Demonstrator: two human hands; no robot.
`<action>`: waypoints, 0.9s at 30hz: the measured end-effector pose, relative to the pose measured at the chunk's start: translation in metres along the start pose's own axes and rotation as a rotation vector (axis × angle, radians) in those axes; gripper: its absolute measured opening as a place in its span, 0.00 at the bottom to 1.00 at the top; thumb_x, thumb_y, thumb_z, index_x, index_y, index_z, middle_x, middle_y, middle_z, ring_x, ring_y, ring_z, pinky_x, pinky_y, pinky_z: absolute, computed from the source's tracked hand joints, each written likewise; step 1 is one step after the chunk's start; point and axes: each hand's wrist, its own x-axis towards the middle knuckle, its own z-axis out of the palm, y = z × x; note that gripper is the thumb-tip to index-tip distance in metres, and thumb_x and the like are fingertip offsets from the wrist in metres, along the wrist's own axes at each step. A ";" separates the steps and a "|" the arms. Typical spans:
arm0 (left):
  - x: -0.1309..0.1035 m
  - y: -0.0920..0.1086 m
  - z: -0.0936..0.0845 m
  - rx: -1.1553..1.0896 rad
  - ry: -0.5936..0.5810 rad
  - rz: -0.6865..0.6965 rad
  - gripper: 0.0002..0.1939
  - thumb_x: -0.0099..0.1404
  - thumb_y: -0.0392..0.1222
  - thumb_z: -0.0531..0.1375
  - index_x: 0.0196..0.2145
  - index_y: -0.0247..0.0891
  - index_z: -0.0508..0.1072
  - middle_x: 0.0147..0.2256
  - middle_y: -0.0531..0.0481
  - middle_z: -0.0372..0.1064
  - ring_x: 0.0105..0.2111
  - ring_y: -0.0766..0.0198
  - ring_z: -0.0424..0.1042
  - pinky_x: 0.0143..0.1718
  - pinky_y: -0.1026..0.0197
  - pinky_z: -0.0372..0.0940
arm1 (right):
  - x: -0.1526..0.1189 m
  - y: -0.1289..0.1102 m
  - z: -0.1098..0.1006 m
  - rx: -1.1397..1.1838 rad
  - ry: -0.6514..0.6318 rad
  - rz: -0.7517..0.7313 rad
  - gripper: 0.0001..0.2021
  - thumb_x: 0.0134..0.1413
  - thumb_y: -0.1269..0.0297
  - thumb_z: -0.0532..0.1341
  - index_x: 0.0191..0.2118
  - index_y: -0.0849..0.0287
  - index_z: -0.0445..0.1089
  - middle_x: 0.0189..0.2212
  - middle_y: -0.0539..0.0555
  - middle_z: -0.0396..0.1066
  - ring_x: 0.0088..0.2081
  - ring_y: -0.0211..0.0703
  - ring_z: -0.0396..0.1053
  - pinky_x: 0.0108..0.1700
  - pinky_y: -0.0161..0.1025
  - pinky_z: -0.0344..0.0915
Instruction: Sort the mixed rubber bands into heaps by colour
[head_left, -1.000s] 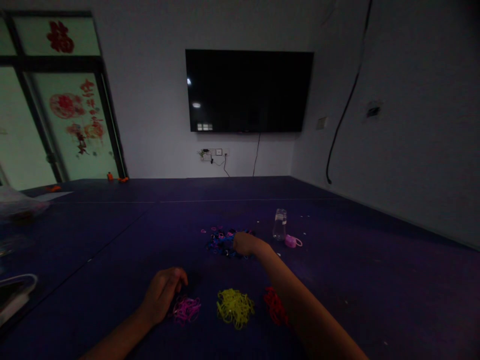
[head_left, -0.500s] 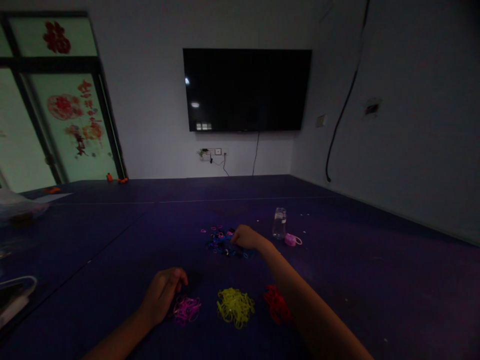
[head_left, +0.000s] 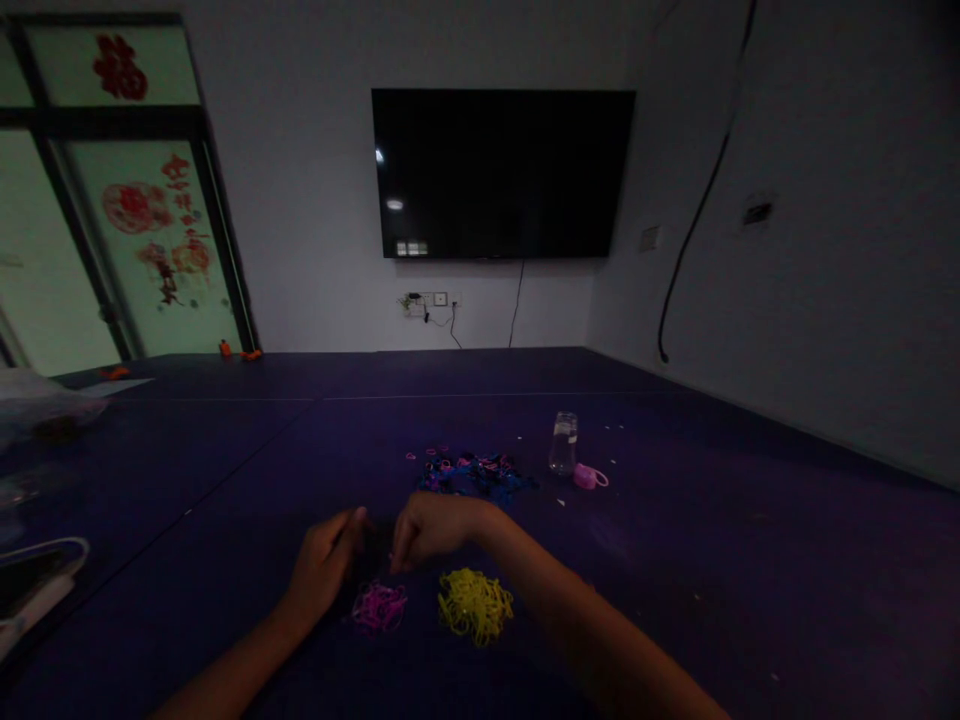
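Above the small pile of pink rubber bands [head_left: 379, 607], my right hand [head_left: 439, 525] is closed in a downward pinch. A tiny bit of pink shows at its fingertips, seemingly a rubber band. My left hand [head_left: 324, 560] rests on the dark table just left of that pile, fingers loosely extended and slightly blurred, with nothing visible in them. A yellow rubber band pile [head_left: 475, 606] lies under the right wrist's near side. Behind the right hand spreads a mixed heap of dark blue and pink rubber bands [head_left: 480, 475]. The red bands are hidden by my right forearm.
A clear bottle [head_left: 564, 445] stands at the right behind the heap, its pink cap [head_left: 589, 477] beside it. White scraps dot the purple table [head_left: 247, 450]. At the left edge lie a white-edged device [head_left: 37, 600] and a clear plastic bag [head_left: 45, 410].
My right hand has moved from the mixed heap toward me and left, to the pink pile. The left hand has shifted slightly, and the red pile is now covered by my forearm.
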 end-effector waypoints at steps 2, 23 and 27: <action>0.001 -0.001 0.000 -0.047 -0.001 -0.045 0.28 0.61 0.64 0.46 0.24 0.36 0.69 0.13 0.58 0.56 0.14 0.66 0.57 0.16 0.66 0.53 | 0.005 -0.007 0.010 -0.036 -0.027 -0.003 0.11 0.41 0.77 0.61 0.32 0.62 0.77 0.27 0.48 0.75 0.29 0.32 0.69 0.31 0.25 0.60; 0.001 -0.001 0.002 0.012 -0.107 0.020 0.26 0.63 0.59 0.46 0.28 0.36 0.71 0.19 0.55 0.63 0.15 0.68 0.61 0.17 0.68 0.56 | -0.052 -0.036 -0.063 0.090 0.554 -0.077 0.13 0.48 0.74 0.58 0.41 0.61 0.74 0.32 0.53 0.75 0.30 0.34 0.70 0.35 0.32 0.65; 0.015 -0.009 0.008 0.190 -0.056 0.059 0.22 0.63 0.55 0.47 0.28 0.36 0.72 0.22 0.52 0.67 0.21 0.64 0.67 0.22 0.65 0.61 | -0.064 -0.028 -0.089 0.053 0.929 0.069 0.15 0.49 0.75 0.55 0.42 0.64 0.73 0.31 0.55 0.76 0.29 0.36 0.70 0.34 0.32 0.65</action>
